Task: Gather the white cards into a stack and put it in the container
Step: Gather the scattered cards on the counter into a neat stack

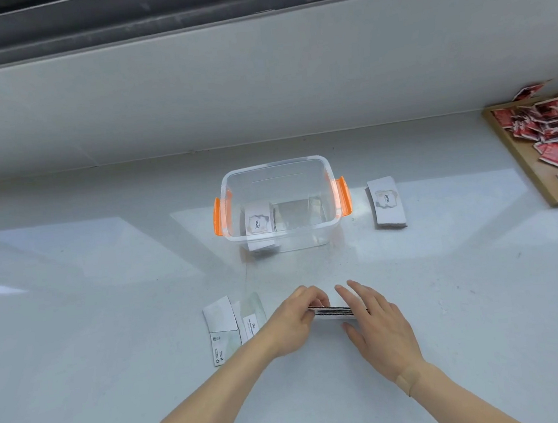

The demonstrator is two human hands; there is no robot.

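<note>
A thin stack of white cards [333, 311] stands on edge on the white counter, pressed between my left hand [294, 325] and my right hand [377, 325]. Loose white cards [222, 324] lie spread just left of my left hand. Another small pile of white cards [386, 201] with "love" printed on top rests to the right of the clear container [277, 177], which has orange handles. Inside the container, at its left side, a stack of white cards [259, 225] lies flat.
A wooden tray [524, 165] with several red packets sits at the right edge of the counter. A grey wall and a dark window frame rise behind the counter. The counter's front edge runs just below my forearms.
</note>
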